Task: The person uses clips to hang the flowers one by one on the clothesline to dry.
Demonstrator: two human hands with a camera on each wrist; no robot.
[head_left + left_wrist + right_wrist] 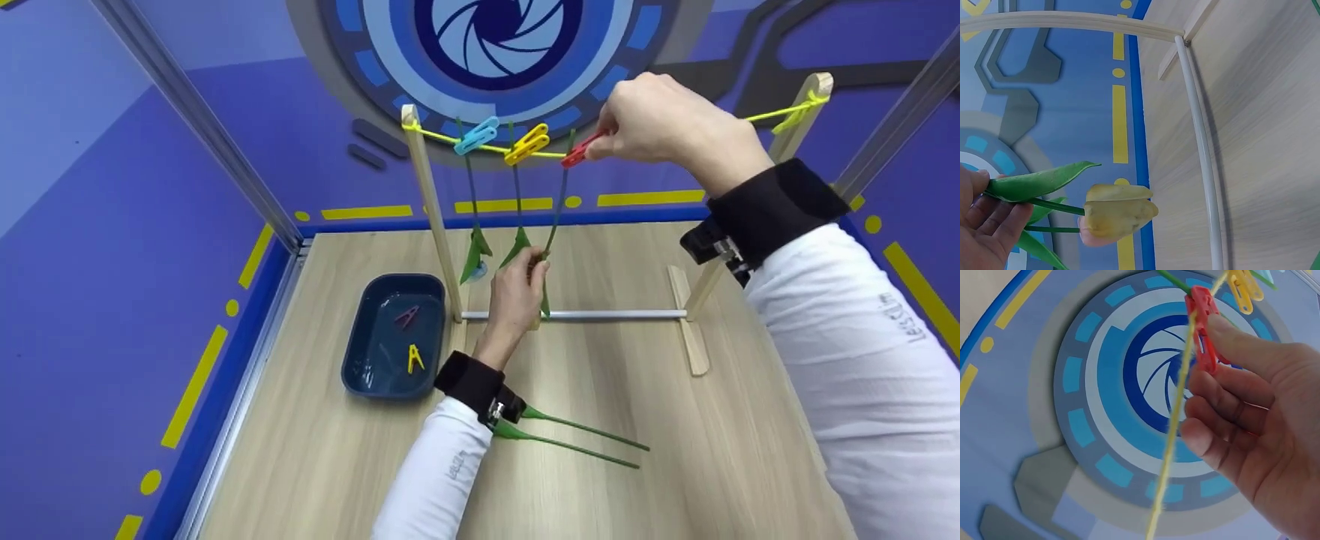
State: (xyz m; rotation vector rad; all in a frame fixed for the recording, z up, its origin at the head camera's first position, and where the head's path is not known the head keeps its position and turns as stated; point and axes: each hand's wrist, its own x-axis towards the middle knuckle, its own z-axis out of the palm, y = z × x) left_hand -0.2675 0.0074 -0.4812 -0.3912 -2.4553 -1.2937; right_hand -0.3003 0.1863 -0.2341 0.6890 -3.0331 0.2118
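Observation:
My right hand (pixel 667 124) pinches a red clothespin (pixel 577 154) at the yellow string (pixel 1168 467), where the top of a green stem (pixel 562 195) meets it. Lower down, my left hand (pixel 516 294) holds that same stem by its leaf (pixel 1044 181). This is an artificial tulip hanging head down, with a pale yellow bloom (pixel 1120 212) in the left wrist view. To its left, a yellow clothespin (pixel 527 145) and a light blue clothespin (pixel 476 136) each clip another upside-down stem to the string.
Wooden posts (pixel 431 202) joined by a white rod (pixel 611 315) carry the string. A dark blue tray (pixel 375 390) at left holds a purple clothespin (pixel 407 317) and a yellow clothespin (pixel 415 358). Two green stems (pixel 585 448) lie on the table near my left wrist.

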